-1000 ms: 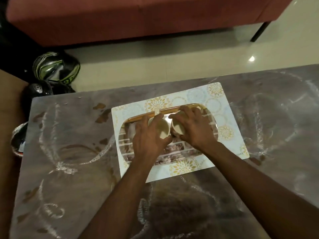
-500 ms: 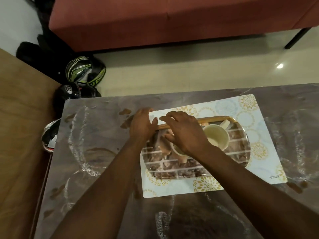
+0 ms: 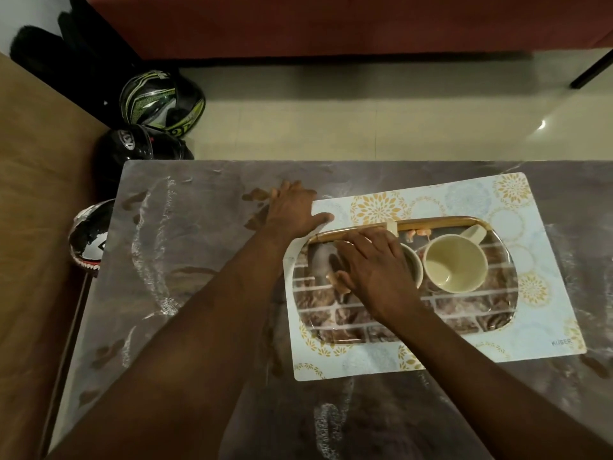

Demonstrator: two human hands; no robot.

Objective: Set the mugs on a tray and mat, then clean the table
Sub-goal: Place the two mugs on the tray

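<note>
Two cream mugs stand side by side on a brick-patterned tray (image 3: 464, 313) with a golden far rim. The tray lies on a pale floral mat (image 3: 537, 313). The right mug (image 3: 454, 263) is uncovered, its handle pointing far right. My right hand (image 3: 374, 270) lies over the left mug (image 3: 414, 263) and hides most of it, fingers stretched toward the tray's far-left rim. My left hand (image 3: 292, 210) rests flat on the table (image 3: 199, 293) just beyond the mat's far-left corner, thumb on the mat, fingers by brown stains (image 3: 255, 195).
The marbled table carries brown stains and white smears on its left and near parts. Three helmets (image 3: 159, 101) sit on the floor off the table's far-left corner. A wooden surface (image 3: 36, 227) borders the left, and a red sofa (image 3: 331, 21) stands behind.
My left hand came off the mugs and moved left onto the table past the mat's corner. My right hand shifted to the left mug, uncovering the right one. My view swung left.
</note>
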